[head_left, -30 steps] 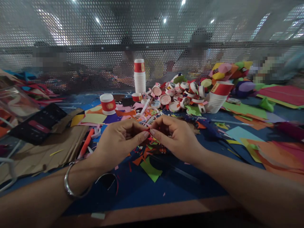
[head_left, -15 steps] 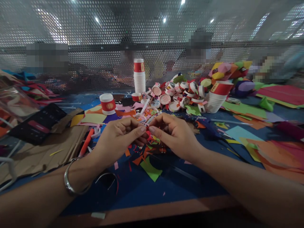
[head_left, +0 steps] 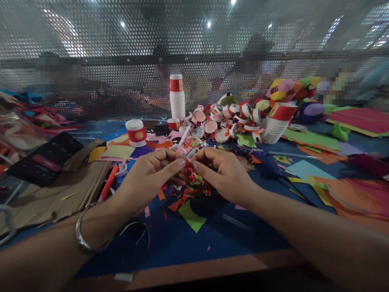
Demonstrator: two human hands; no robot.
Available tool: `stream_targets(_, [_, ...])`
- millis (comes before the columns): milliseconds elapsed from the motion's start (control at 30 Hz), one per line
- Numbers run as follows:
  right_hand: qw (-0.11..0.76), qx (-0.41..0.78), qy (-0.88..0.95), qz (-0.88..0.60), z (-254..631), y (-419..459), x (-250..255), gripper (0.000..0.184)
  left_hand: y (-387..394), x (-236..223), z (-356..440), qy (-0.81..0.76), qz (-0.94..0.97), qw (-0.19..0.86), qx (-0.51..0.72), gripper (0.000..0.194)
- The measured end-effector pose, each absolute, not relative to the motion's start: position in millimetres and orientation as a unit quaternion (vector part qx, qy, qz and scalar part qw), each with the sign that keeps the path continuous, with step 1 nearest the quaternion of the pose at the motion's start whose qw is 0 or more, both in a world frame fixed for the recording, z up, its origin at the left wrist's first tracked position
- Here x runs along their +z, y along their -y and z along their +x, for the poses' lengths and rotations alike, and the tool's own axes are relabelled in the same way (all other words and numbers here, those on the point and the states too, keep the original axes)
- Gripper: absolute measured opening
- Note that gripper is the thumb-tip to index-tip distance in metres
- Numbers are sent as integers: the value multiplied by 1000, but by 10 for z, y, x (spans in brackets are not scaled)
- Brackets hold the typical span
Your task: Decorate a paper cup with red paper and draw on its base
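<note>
Head view — red scrap (head_left: pixel 187 164) is pinched between left hand (head_left: pixel 152 172) and right hand (head_left: pixel 223 170).

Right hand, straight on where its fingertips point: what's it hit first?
Most likely the left hand, close opposite the right hand; depth between them, and whether they already touch, is unclear.

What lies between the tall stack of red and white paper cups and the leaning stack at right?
A jumbled heap of round, white-rimmed paper pieces and coloured scraps, in the head view.
</note>
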State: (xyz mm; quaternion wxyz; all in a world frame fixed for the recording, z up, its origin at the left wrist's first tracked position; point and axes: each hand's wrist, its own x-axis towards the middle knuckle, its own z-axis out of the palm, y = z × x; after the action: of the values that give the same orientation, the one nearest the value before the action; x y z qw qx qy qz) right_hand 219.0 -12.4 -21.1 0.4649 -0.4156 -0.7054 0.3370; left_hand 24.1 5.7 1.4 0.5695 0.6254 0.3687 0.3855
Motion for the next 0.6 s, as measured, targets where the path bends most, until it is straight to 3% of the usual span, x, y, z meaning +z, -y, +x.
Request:
stream_targets(367, [459, 360, 701, -410, 2186, 167, -207, 14, -41, 52, 254, -379, 685, 490, 383, 15])
stream_targets(600, [458, 248, 751, -406, 2179, 182, -194, 13, -35, 21, 255, -374, 680, 509, 371, 18])
